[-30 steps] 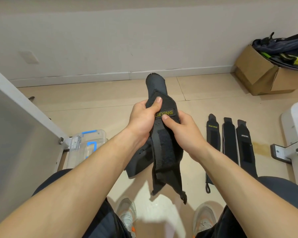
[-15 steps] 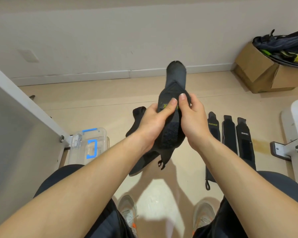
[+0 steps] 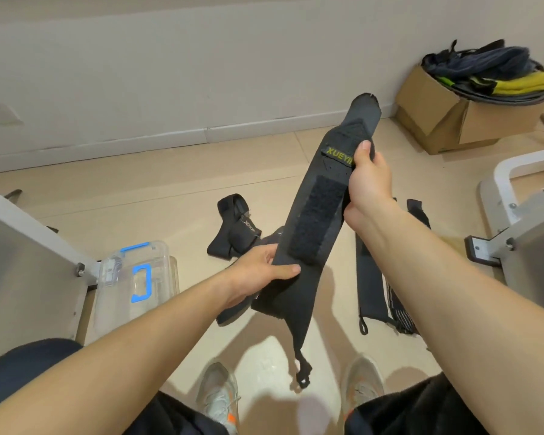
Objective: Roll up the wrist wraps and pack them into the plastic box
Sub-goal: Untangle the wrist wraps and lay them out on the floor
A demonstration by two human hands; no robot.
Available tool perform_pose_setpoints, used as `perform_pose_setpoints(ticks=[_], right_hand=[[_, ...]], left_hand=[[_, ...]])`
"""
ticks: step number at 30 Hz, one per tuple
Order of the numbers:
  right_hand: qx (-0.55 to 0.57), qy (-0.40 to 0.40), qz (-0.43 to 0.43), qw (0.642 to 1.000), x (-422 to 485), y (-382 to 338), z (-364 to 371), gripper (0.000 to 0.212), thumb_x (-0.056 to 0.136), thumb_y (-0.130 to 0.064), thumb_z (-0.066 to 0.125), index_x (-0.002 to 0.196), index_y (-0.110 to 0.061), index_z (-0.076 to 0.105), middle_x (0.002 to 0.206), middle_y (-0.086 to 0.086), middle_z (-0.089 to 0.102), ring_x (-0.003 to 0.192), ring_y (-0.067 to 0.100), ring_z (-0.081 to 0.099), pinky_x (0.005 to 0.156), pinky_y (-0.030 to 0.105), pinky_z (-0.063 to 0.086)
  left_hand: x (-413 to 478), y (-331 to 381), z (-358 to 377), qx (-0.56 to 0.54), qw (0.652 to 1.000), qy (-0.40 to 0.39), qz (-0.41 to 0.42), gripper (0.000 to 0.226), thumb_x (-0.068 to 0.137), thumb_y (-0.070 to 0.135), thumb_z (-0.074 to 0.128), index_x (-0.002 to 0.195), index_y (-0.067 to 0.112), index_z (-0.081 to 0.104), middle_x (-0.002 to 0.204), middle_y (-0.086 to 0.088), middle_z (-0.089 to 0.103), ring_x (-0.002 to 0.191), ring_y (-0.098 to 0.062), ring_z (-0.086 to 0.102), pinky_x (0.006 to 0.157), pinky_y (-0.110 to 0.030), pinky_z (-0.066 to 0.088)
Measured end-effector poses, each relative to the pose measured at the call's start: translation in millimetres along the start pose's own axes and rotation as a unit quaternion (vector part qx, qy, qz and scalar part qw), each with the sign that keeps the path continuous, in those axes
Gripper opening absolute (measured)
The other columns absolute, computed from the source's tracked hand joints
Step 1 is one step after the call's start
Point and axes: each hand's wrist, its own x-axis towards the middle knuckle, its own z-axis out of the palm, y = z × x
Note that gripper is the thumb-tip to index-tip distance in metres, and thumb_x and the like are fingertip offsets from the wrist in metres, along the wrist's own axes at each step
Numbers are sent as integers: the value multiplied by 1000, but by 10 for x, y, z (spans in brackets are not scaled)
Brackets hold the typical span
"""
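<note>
Between two hands (image 3: 258,273) (image 3: 369,183), one wrist wrap (image 3: 314,221)

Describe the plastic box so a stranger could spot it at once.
Look to the left side of the view, where a white-framed grey panel stands on the tiled floor. At its foot lies the plastic box. It alone is see-through with blue clips; the wrist wraps near it are black.

yellow "xueyi" on wrist wrap (image 3: 319,211)
</note>
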Motion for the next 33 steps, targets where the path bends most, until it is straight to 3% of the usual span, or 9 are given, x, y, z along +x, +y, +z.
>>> perform_pose_setpoints(ticks=[3,7,10,14,17,20,26,29,33], right_hand=[[-3,33,-8,999,109,33,-47,31,107,-43,43,112,-21,64,112,10,73,102,30,72,89,54,60],[-28,23,-3,999,273,155,-205,33,101,-49,50,114,-24,65,114,8,73,105,30,71,92,53,59],[-41,-35,41,998,355,272,-400,20,102,-27,59,121,-22,62,109,3,74,99,22,72,83,41,61],[-94,-70,87,989,554,606,-672,44,98,-4,57,135,-29,57,107,-2,74,94,17,70,70,34,57],[-58,-40,104,992,798,811,-846,53,99,5,49,140,-28,56,113,4,75,98,22,72,73,38,62],[-54,-4,114,992,1077,1005,-974,55,100,7,44,141,-28,55,112,4,74,100,23,72,87,46,62],[-82,37,135,987,1867,1546,-1110,56,101,7,44,141,-30,56,118,5,71,108,26,69,87,44,62],[-115,35,139,983,2320,1753,-1102,57,100,7,43,140,-30,57,118,5,71,107,26,70,84,42,63],[-141,46,116,982,2987,1845,-1065,57,93,10,42,135,-23,62,114,8,74,103,28,72,83,47,63]], left_hand=[[163,-205,110,-3,1000,17,-16,32,92,28,75,121,17,70,116,0,76,112,-21,71,106,-46,51],[366,-325,225,-74,996,22,-43,27,101,22,62,125,11,67,118,-7,75,114,-27,70,108,-53,49],[515,-335,306,-86,995,12,-58,26,103,22,59,126,11,65,119,-7,75,113,-27,70,108,-52,49],[780,-491,390,-95,993,5,-75,26,103,22,60,127,14,64,121,-5,74,115,-26,69,109,-52,49],[1001,-681,407,-80,993,-20,-87,30,101,22,62,131,16,62,123,-5,73,118,-27,68,110,-55,47],[1224,-874,385,-69,990,-50,-113,31,100,19,63,131,15,64,123,-6,73,117,-27,68,110,-53,47],[1735,-1297,347,18,985,-86,-151,34,94,26,72,127,24,63,114,8,76,108,-13,71,105,-43,53],[2062,-1410,357,-26,983,-74,-168,43,93,29,73,134,28,58,118,10,74,111,-16,70,101,-43,55],[2523,-1520,342,-135,972,-47,-188,34,98,19,67,132,18,62,120,-3,75,111,-26,72,100,-49,55]])
